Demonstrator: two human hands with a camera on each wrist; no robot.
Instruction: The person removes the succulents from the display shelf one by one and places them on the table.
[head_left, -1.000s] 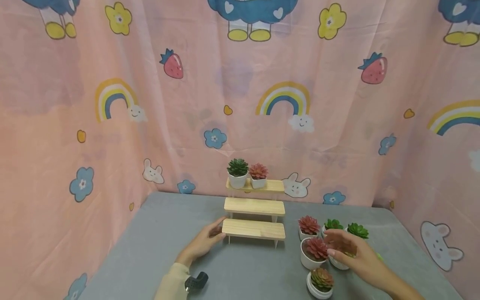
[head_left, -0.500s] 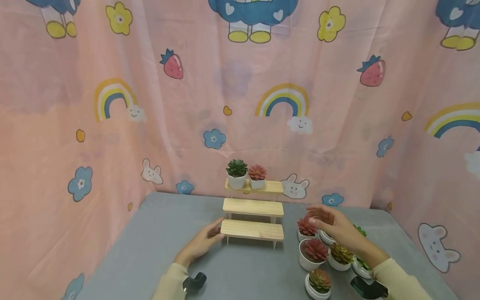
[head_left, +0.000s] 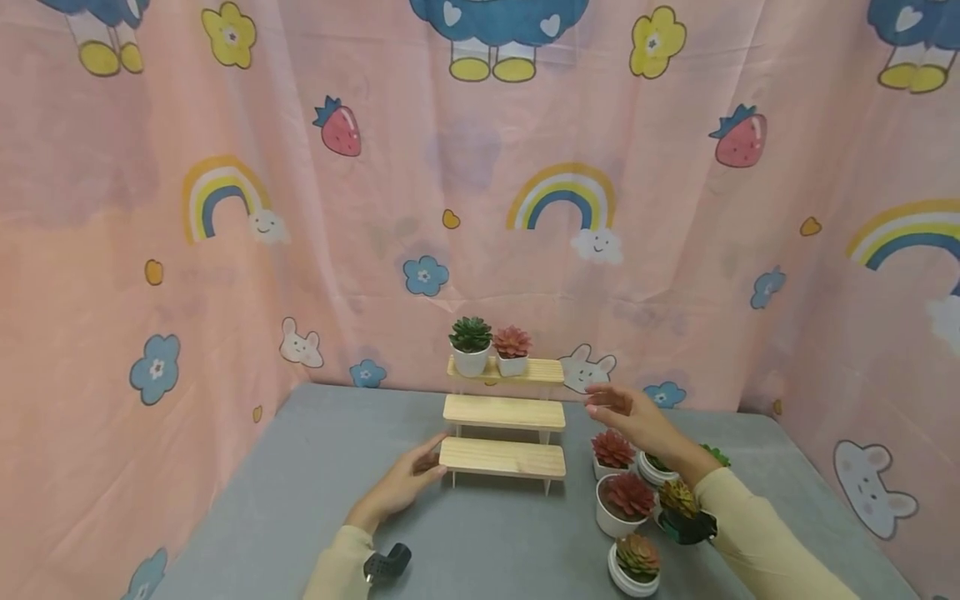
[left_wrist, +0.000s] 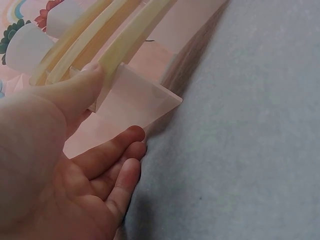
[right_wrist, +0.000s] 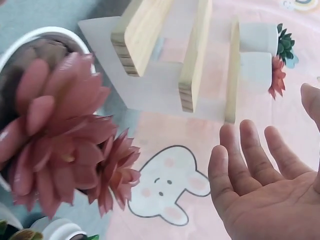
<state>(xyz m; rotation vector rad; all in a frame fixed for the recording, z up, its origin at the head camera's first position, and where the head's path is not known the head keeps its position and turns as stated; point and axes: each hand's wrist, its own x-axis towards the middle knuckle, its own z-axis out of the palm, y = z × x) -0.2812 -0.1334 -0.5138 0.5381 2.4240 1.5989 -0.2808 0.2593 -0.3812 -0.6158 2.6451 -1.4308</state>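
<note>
A three-tier wooden display stand (head_left: 502, 457) with translucent sides stands mid-table. On its top tier sit a dark green potted succulent (head_left: 471, 337) and a pinkish-red one (head_left: 512, 346). My left hand (head_left: 401, 483) is at the stand's left end; in the left wrist view its thumb (left_wrist: 90, 82) touches a shelf edge, the other fingers loosely bent by the side panel (left_wrist: 140, 100). My right hand (head_left: 637, 421) holds nothing, fingers spread, right of the stand and above the potted plants. Nearest below it is a red succulent (head_left: 612, 450); another red one (head_left: 628, 496) stands in front.
A brownish-green succulent (head_left: 637, 557) stands at the front of the right group. A yellow-green one (head_left: 678, 497) is partly hidden by the right wrist camera (head_left: 688, 527), other pots by the right arm. A patterned pink curtain (head_left: 360, 250) hangs behind the grey table (head_left: 300, 467).
My right hand has moved from over the right-hand plants, away from me and leftward toward the stand, still holding nothing. The left hand keeps its place at the stand's end.
</note>
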